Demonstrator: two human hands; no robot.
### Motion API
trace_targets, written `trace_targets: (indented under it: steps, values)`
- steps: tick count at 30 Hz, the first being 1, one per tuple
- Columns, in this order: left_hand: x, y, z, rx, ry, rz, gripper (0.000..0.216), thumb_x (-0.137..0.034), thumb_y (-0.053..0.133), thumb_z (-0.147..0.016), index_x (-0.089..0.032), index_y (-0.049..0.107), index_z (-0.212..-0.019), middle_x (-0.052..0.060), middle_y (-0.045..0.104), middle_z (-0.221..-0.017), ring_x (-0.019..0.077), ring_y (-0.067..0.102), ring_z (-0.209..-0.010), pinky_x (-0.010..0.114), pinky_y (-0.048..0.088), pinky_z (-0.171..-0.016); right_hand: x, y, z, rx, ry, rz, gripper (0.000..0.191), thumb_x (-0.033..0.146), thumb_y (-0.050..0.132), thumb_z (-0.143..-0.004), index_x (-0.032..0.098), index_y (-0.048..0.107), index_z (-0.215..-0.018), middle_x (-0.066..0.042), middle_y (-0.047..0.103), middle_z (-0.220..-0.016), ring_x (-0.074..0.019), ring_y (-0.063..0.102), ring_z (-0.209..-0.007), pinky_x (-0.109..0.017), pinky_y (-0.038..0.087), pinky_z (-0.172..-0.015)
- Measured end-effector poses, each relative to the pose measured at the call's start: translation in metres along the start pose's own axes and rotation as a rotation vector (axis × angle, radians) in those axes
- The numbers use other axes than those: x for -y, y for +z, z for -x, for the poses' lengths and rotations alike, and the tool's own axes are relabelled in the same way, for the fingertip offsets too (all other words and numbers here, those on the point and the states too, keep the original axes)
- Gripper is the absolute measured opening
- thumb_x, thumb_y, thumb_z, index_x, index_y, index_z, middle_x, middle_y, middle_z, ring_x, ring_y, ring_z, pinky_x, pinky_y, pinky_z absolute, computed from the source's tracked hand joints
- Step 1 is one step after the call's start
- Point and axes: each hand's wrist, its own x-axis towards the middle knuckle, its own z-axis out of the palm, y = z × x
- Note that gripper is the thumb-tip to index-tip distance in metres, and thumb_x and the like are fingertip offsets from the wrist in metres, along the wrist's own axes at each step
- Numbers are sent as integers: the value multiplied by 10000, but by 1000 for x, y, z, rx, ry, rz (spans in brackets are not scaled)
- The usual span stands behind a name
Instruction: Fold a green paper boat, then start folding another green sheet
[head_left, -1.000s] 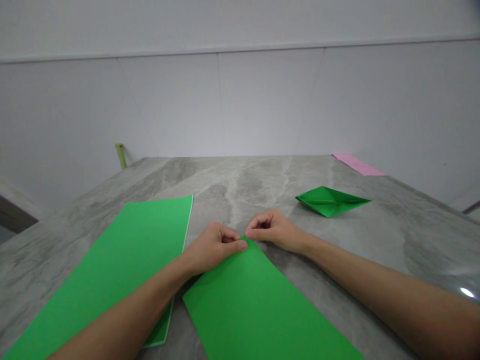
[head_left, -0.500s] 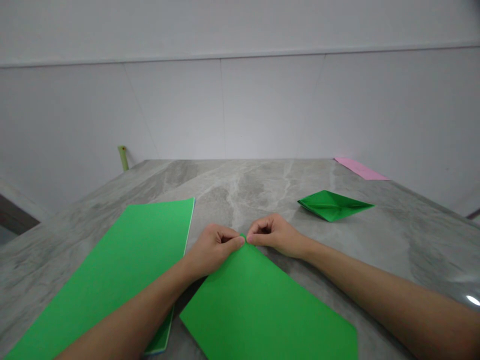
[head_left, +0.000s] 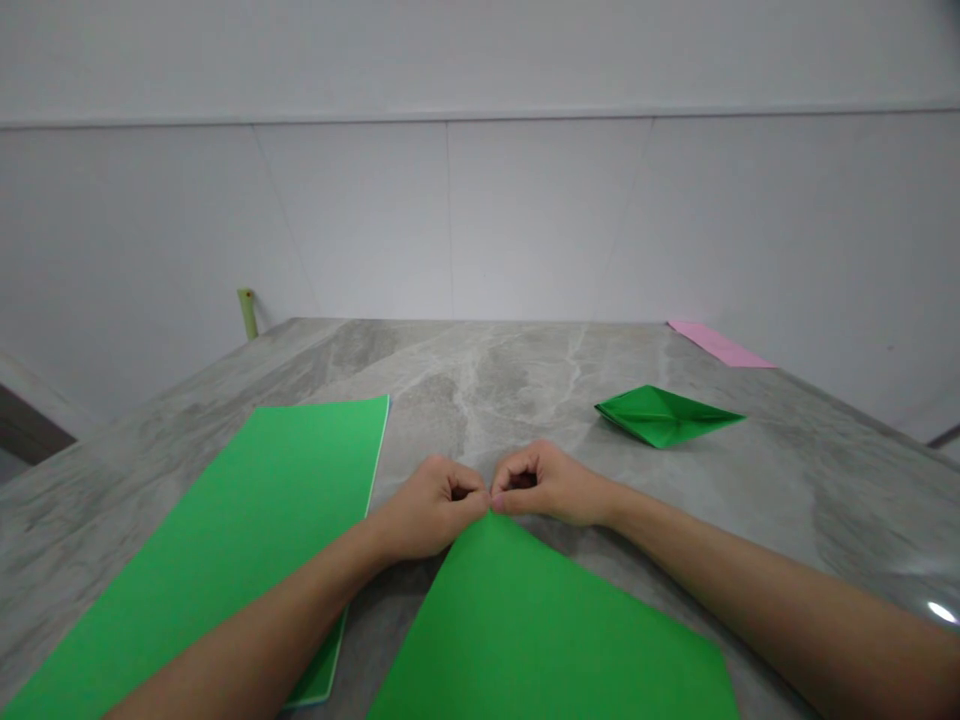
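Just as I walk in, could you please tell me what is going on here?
A person's left hand and right hand meet at the far corner of a green sheet, both pinching it there. More green paper lies under and beside the left forearm. A folded green paper shape rests beyond the right hand, and a pink paper lies at the table's far right.
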Motion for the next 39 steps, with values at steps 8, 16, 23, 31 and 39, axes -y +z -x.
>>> trace_targets:
  steps: [8,16,23,31,39]
  values:
    - [3,-21,0,-211,0,128,327,-332,530,-700,-190,376,-448,-57,277,-464,75,251,-449,227,181,-432,1,-3,0,-2,29,-47,213,352,746,-707,145,706,-677,28,589,-589,-90,459,-552,-240,356,-567]
    - [13,-40,0,-340,-10,436,301,-350,599,-595,-190,439,-398,-56,318,-386,65,250,-378,230,184,-401,-3,-6,0,5,36,-29,281,416,724,-726,144,691,-664,32,554,-567,-83,430,-530,-231,344,-533]
    - [17,-52,0,-425,33,607,291,-392,582,-559,-220,411,-399,-45,309,-370,87,282,-369,255,260,-403,-3,-8,2,36,29,-22,267,403,729,-728,147,695,-660,15,588,-617,-92,468,-563,-234,381,-570]
    - [14,-60,10,-409,89,876,391,-426,599,-653,-225,321,-465,-41,271,-424,105,303,-404,263,317,-417,-4,-10,2,56,18,-4,223,350,714,-739,136,691,-677,12,580,-638,-88,460,-568,-229,365,-560]
    - [22,-55,-6,90,-79,885,512,-670,492,-808,-180,640,-795,-14,480,-476,126,404,-378,253,359,-412,-3,-11,3,72,-3,-16,215,341,709,-745,132,690,-698,13,572,-633,-88,457,-568,-227,358,-552]
